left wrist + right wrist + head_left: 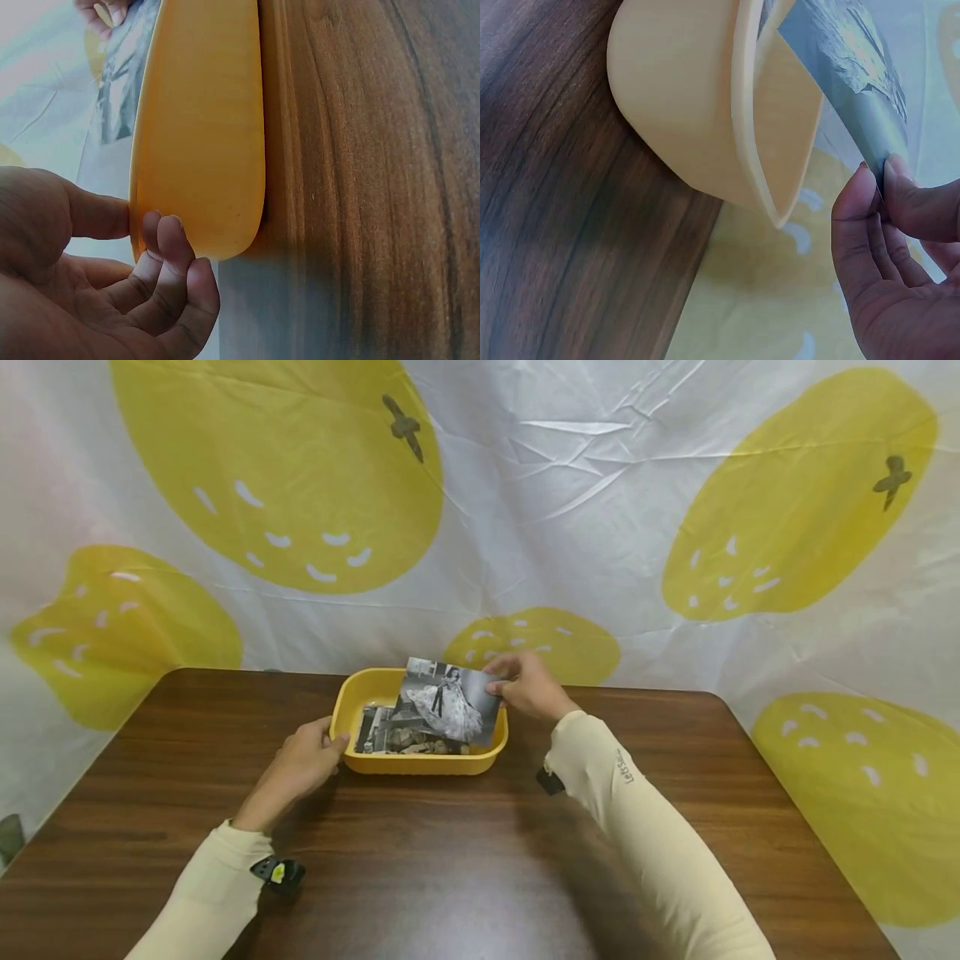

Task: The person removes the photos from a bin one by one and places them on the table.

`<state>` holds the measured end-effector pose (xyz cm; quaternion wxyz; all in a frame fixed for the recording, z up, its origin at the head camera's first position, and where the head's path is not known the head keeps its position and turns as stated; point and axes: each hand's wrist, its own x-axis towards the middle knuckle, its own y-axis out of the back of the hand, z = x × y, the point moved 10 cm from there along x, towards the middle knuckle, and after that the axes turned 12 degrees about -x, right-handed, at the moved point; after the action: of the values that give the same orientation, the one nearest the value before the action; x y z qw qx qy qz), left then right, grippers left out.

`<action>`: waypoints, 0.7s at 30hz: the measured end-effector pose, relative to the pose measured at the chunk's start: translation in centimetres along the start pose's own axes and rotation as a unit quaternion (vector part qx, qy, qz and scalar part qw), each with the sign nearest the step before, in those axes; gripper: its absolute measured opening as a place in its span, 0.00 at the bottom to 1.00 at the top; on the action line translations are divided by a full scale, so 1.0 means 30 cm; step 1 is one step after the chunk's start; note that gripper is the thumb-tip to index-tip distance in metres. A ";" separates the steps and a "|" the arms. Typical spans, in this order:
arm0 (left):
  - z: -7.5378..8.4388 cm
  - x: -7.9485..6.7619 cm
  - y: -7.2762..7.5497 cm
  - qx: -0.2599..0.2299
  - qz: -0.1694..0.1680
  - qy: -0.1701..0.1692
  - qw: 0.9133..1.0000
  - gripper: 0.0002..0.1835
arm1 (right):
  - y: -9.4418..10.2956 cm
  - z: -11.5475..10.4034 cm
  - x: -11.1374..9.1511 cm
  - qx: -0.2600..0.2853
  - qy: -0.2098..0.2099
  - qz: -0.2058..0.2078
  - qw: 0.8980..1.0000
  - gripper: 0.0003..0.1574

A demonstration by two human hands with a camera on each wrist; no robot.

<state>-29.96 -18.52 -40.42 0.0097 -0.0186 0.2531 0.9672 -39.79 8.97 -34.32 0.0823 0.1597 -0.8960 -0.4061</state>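
Observation:
A yellow plastic basin [416,765] stands toward the back of the brown table. My left hand [303,760] holds its left end, thumb at the rim and fingers curled against the outside wall [202,135]. Between thumb and fingers, my right hand [528,685] pinches the right edge of a black-and-white photograph [442,702] showing a figure in a wide pale dress. That photograph tilts over the basin's right part and bends slightly near the thumb in the right wrist view [855,82]. Other photo prints [416,743] lie inside the basin, partly covered by the held one.
The dark wood-grain table [435,860] reaches back to a white cloth [525,527] printed with large yellow fruit. This cloth hangs right behind the table's far edge and along its sides. Both forearms wear cream sleeves [637,810] with black wrist devices [279,872].

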 end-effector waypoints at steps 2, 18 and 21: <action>0.002 -0.001 0.000 -0.001 0.000 -0.002 1.000 0.22 | 0.016 0.005 -0.010 0.007 -0.003 0.006 1.000 0.16; 0.003 0.004 -0.001 -0.032 0.003 -0.007 0.999 0.17 | 0.076 0.015 -0.145 0.020 0.038 0.035 0.998 0.12; -0.006 0.004 -0.004 -0.043 0.002 0.003 0.999 0.17 | 0.050 0.018 -0.182 0.023 0.040 0.023 0.999 0.13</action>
<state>-30.08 -18.50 -40.63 0.0062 -0.0217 0.2115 0.9771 -35.15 12.20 -33.63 0.1240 0.1567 -0.9046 -0.3766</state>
